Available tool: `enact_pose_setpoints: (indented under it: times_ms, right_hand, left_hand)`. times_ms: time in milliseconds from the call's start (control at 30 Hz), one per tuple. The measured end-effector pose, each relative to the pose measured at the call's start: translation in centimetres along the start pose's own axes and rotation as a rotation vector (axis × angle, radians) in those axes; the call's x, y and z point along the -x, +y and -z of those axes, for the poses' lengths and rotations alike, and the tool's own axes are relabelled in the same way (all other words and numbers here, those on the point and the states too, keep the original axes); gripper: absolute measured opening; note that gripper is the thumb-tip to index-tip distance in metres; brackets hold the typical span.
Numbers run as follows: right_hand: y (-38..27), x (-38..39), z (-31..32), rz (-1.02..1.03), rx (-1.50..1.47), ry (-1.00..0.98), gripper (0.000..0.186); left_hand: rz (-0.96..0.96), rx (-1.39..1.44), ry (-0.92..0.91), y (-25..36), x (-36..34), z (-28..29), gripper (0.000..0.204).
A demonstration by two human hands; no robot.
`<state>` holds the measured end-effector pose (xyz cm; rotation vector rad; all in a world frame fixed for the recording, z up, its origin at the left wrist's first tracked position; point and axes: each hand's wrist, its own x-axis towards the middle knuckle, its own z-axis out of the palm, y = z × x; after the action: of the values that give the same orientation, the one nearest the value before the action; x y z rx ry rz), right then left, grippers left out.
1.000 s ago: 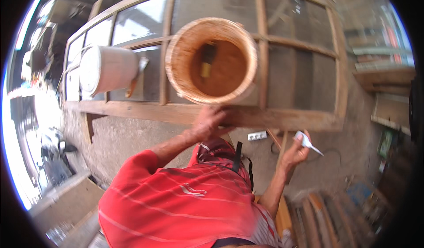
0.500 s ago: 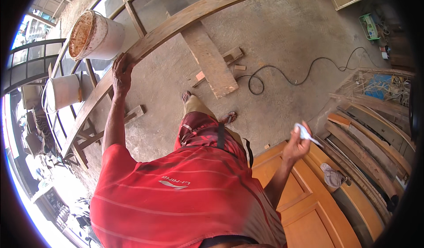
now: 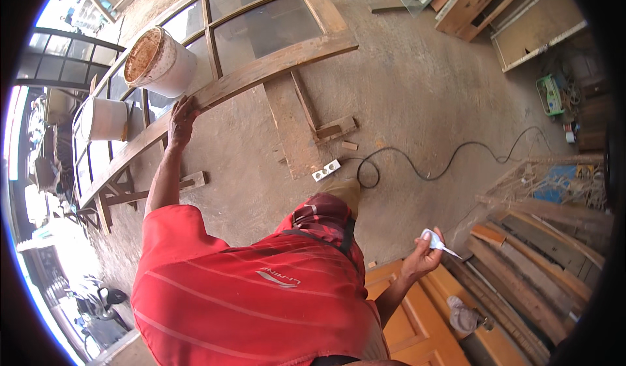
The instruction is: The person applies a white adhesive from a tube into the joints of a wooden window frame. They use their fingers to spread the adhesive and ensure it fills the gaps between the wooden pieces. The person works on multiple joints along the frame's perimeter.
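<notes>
My left hand (image 3: 182,121) rests on the near rail of a large wooden frame with glass panes (image 3: 261,66), its fingers laid over the wood. Just beyond that hand, a white bucket (image 3: 177,69) with a brown-crusted inside stands on the frame. Another white bucket (image 3: 106,120) is farther left. Out to my right, my right hand (image 3: 425,256) is closed around a small white glue bottle (image 3: 428,237) with a thin pointed nozzle. Its fingers partly hide the bottle.
A dark cable (image 3: 450,170) winds over the floor to a white power strip (image 3: 326,170) by my feet. A plank (image 3: 290,137) lies beside it. An orange panelled door (image 3: 417,320) and stacked boards (image 3: 521,261) are at right; a grey cap-like cloth (image 3: 462,315) lies there.
My view has shifted, and my legs have moved, with the power strip now showing. My left hand stays on the frame's rail; my right hand still holds the bottle, lower in view.
</notes>
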<state>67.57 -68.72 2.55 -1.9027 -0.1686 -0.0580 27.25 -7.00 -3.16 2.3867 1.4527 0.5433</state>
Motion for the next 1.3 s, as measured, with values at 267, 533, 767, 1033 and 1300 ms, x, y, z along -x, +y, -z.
enact_pose_setpoints:
  times_ms: [267, 533, 767, 1033, 1300]
  right_hand:
    - [-1.7, -12.7, -8.0, 0.102, -0.100, -0.488, 0.034]
    - [-2.6, -27.1, -15.2, 0.232, 0.032, -0.709, 0.035]
    - [-0.4, -38.8, -21.8, 0.293, 0.005, -0.897, 0.031]
    - [-3.1, -55.6, -32.4, 0.552, 0.174, -0.972, 0.030]
    - [-8.2, -66.5, -41.0, 0.628, 0.225, -1.069, 0.028]
  left_hand:
    - [0.119, -0.048, -0.033, -0.9, 0.9, -0.1, 0.062]
    - [0.365, -0.044, 0.062, 4.9, 2.2, -1.5, 0.065]
    - [0.936, 0.417, 0.880, 6.6, -2.4, 0.7, 0.083]
    - [1.192, 0.744, 1.046, 12.8, -15.6, 5.9, 0.103]
    - [1.324, 1.048, 1.300, 11.3, -19.1, 6.0, 0.069]
